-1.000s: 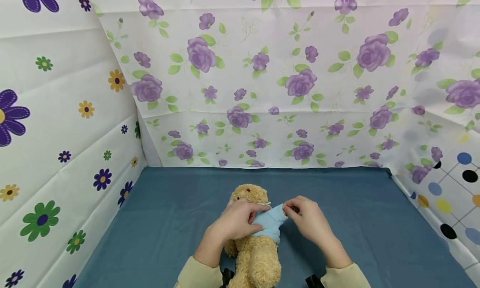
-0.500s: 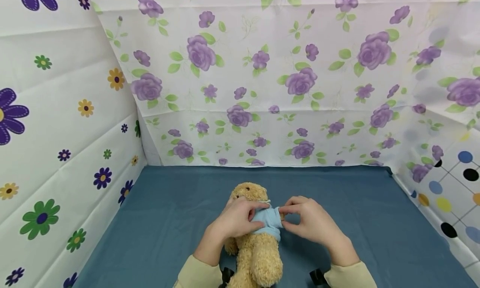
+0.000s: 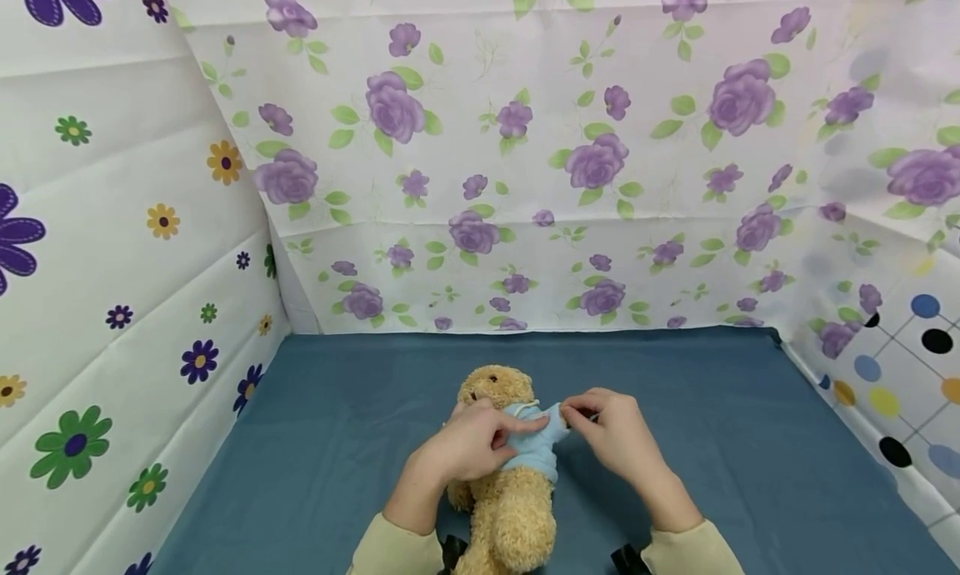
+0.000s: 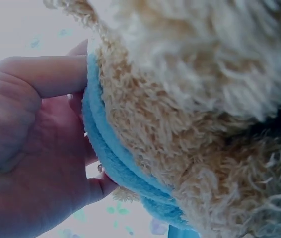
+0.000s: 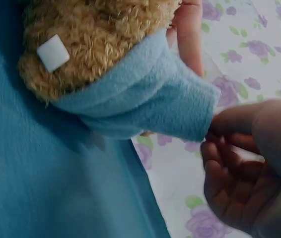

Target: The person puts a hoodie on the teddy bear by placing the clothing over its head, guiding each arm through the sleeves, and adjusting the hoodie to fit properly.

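Note:
A tan, curly-furred teddy bear (image 3: pixel 517 525) in a light blue shirt (image 3: pixel 534 454) is held at the middle of the table's near half. My left hand (image 3: pixel 468 437) grips its upper body from the left, the index finger stretched across the shirt's chest and the thumb lower down. In the left wrist view, that hand's thumb and fingers press on the shirt's blue edge (image 4: pixel 115 158). With fingertips bunched, my right hand (image 3: pixel 618 433) pinches the end of the shirt's sleeve (image 5: pixel 180 111). Whether a paw is inside that cuff is hidden.
Blue-grey cloth (image 3: pixel 360 408) covers the table. A white sheet with purple roses (image 3: pixel 472 232) hangs behind. Flowered (image 3: pixel 73 444) and dotted (image 3: pixel 885 402) sheets stand at the sides. A white square tag (image 5: pixel 53 53) shows on the bear's fur.
My right fingers spread around the cuff half a second ago, then came together on the sleeve end again. My left index finger has stretched farther over the shirt. The bear stays nearly in place.

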`<state>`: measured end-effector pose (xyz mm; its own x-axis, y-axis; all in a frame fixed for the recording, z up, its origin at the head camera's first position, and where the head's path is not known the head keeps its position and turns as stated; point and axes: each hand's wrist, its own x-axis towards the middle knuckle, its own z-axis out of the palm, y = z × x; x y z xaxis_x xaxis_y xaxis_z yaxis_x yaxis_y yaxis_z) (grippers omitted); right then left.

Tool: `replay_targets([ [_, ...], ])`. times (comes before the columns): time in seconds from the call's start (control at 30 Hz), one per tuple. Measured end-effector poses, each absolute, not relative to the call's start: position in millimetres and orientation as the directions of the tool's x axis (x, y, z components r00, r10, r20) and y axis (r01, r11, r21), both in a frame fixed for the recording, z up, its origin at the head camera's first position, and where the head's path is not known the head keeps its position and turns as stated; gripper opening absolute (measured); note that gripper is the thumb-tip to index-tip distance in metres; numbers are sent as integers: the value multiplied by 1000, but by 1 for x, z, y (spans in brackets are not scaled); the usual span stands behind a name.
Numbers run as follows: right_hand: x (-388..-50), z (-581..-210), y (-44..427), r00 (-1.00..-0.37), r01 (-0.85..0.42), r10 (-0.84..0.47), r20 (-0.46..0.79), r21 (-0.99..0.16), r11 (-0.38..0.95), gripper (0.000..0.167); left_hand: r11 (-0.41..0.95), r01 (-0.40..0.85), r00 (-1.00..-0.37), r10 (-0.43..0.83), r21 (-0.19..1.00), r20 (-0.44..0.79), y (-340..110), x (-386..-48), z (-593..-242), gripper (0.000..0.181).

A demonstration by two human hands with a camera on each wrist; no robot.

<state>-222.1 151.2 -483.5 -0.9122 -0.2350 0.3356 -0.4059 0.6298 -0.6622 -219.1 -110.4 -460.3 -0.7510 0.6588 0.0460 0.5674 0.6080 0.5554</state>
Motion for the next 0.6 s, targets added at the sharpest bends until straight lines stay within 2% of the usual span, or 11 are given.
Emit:
replay_targets([
  [0.13,-225,-486,154,-977,-211,-134,164,-788,578,16,603,549,-755,655,579,35,-108,-218,-461,46],
  [0.23,-226,-487,158,-982,-175,-157,103,-803,570,19,603,540,-757,653,587,26,-106,-218,-461,43],
  [0.37,-227,-484,165,-942,-301,-301,146,-760,576,11,600,514,-764,645,613,8,-109,-220,-464,39],
  [0.5,-225,-478,170,-870,-471,-431,240,-664,581,20,592,494,-770,638,637,4,-111,-221,-465,28],
  [0.6,-223,-475,169,-839,-537,-469,276,-562,629,23,590,501,-772,636,633,18,-110,-223,-464,21],
])
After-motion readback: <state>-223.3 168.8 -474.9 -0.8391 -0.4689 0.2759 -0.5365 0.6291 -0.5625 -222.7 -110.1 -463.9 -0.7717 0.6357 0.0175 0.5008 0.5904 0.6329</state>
